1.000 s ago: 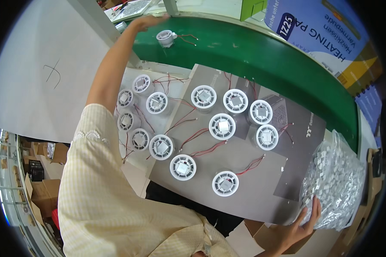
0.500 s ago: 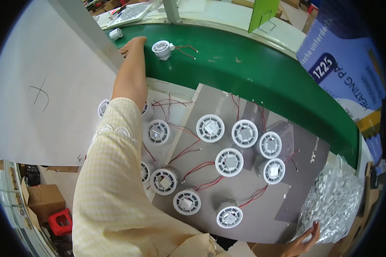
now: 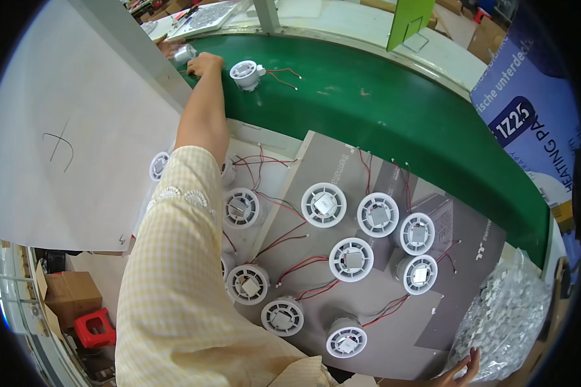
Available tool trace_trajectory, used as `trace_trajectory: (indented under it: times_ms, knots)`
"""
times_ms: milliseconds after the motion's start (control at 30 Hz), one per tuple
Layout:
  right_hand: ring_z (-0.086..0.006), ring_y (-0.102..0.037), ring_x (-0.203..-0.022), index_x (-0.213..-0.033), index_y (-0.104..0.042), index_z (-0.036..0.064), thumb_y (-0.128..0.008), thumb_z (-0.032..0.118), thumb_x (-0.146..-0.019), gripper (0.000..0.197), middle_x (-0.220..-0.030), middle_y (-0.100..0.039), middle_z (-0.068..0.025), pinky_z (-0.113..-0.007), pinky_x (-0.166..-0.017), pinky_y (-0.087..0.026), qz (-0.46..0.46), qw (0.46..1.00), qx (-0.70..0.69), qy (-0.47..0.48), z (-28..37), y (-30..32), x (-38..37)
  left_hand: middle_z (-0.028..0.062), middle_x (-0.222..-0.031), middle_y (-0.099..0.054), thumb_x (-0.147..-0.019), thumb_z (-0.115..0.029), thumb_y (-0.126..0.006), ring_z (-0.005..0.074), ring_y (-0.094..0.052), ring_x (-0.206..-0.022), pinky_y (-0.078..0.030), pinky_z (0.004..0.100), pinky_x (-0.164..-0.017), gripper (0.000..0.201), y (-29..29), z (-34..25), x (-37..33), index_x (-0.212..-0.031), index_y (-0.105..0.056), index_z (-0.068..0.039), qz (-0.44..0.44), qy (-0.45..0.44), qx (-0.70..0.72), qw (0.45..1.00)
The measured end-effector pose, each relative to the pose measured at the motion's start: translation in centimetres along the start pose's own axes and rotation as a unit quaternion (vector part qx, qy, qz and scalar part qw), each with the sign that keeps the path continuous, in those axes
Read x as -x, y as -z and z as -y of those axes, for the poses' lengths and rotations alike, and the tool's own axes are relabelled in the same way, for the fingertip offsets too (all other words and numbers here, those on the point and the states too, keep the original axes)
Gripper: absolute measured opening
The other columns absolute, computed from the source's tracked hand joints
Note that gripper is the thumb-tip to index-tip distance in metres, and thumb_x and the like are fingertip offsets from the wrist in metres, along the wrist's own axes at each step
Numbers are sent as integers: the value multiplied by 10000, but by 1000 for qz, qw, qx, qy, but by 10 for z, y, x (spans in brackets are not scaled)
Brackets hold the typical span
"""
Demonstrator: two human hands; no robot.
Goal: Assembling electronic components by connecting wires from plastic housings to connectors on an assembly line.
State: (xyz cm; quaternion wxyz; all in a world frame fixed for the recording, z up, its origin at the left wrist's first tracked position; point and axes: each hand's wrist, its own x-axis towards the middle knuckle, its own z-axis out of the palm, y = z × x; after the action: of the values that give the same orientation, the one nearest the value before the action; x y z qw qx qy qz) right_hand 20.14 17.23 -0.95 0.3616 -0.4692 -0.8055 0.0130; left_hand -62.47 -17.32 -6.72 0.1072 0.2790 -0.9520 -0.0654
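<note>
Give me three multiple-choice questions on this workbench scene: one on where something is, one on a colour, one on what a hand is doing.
1. Where does the lone white round fan part with red and black wires sit?
A. on the green conveyor belt
B. on the grey board
C. inside the plastic bag

2. What colour is the conveyor belt?
A. blue
B. green
C. red

3. What is the right hand doing?
A. holding a screwdriver
B. lifting a red stool
C. touching the clear bag of small parts

Answers:
1 A: it stands alone on the belt beside the left hand, apart from the group on the grey board.
2 B: the curved band is plainly green.
3 C: its fingers rest at the bag's lower edge; whether they grip it cannot be told.
</note>
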Motion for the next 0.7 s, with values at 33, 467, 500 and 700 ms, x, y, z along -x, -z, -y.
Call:
trace_trajectory:
  times_ms: [33, 467, 500, 700]
  knots:
    - [-311, -657, -971, -1113, -688, -29, -623, 285, -987, 344, -1054, -698, -191, -425, -882, -519, -1, 1000, -24, 0, -2, -2, 1, 211, -1356, -572, -890, -258, -583, 415, -468, -1317, -391, 520, -1071, 464, 5, 3, 1, -1264, -631, 11, -3, 1, -2, 1000]
    - [-284, -669, -947, -1076, -708, -16, -625, 351, -982, 387, -1034, -721, -161, -400, -857, -528, -4, 999, 32, 20, -13, -5, -4, 228, -1611, -158, -886, -276, -586, 389, -60, -1512, -91, 554, -1202, 680, 12, -29, 31, -1475, -352, -29, -179, 105, 130, 970]
    - [-282, -667, -953, -1096, -701, -14, -620, 353, -984, 391, -1043, -719, -160, -397, -859, -527, 15, 999, 49, 15, -9, 1, -2, 226, -1615, -135, -902, -281, -568, 385, -47, -1513, -38, 544, -1210, 726, -2, -40, 41, -1517, -269, -35, -146, 86, 119, 978]
    - [-289, -652, -995, -1162, -673, -7, -610, 333, -990, 386, -1110, -700, -170, -410, -871, -518, 88, 996, -17, -8, -9, -15, -6, 258, -1564, -219, -902, -295, -595, 426, -246, -1456, -103, 590, -1191, 677, 17, -5, -94, -1469, -373, 1, -165, 218, 92, 958]
